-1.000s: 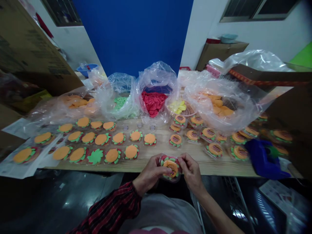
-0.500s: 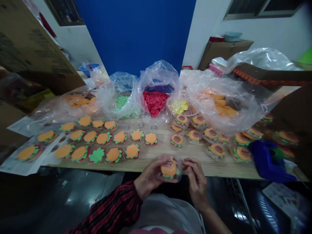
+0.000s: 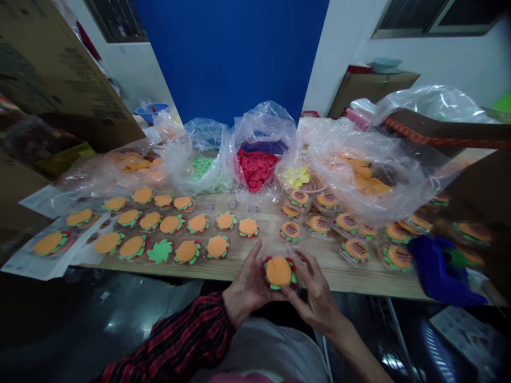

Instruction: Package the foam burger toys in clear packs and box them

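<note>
Above the table's front edge, a toy hamburger in a clear plastic box (image 3: pixel 278 272) rests between my two hands, its plain orange bun and green lettuce edge facing up. My left hand (image 3: pixel 249 284) cups it from the left, with the thumb raised along the side. On the other side, my right hand (image 3: pixel 313 290) has its fingers and thumb around the right and near edges. Left of my hands, several toy hamburgers (image 3: pixel 217 247) lie in boxes in rows, one topped by a bare green lettuce piece (image 3: pixel 160 251). To the right sit boxed burgers with printed labels (image 3: pixel 290 231).
Clear bags along the back hold red pieces (image 3: pixel 257 169), green pieces (image 3: pixel 203 166) and orange buns (image 3: pixel 361 175). Yellow pieces (image 3: pixel 295 176) lie in a pink basket. A blue tape dispenser (image 3: pixel 433 268) stands at the right front edge. Cardboard boxes (image 3: pixel 67 80) flank the table.
The boxed hamburger has been turned: its printed label showed before, and a plain orange bun shows now. My right hand has moved left from beside the box onto it.
</note>
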Action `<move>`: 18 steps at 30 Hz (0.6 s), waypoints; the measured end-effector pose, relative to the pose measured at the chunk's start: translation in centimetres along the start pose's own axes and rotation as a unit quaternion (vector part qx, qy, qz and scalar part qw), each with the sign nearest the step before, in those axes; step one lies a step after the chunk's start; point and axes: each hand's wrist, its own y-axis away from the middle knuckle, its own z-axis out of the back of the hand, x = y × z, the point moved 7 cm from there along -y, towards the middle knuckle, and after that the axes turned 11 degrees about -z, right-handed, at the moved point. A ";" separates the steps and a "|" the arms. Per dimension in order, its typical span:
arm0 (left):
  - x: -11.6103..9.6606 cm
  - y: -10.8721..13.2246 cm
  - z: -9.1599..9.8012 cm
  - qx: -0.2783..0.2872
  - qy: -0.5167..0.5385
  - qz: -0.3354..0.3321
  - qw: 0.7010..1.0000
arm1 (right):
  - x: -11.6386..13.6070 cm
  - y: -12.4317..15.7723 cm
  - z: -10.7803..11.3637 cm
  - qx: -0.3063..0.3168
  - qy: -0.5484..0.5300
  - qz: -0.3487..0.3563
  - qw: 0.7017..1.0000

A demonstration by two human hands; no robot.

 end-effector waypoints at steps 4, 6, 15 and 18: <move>-0.2 -0.3 0.1 0.014 -0.036 -0.036 0.999 | -0.4 -0.5 0.1 0.025 -0.011 -0.038 0.999; -0.3 -0.3 -0.2 0.029 -0.046 -0.054 0.997 | -0.4 -0.7 0.1 0.037 -0.018 -0.045 0.998; -0.4 -0.6 0.0 0.024 -0.060 -0.047 0.997 | -0.5 -0.8 -1.1 0.062 -0.001 -0.051 0.997; -0.4 -0.8 0.7 -0.015 -0.064 -0.038 0.997 | -0.5 -0.6 -1.5 0.075 0.000 -0.046 0.996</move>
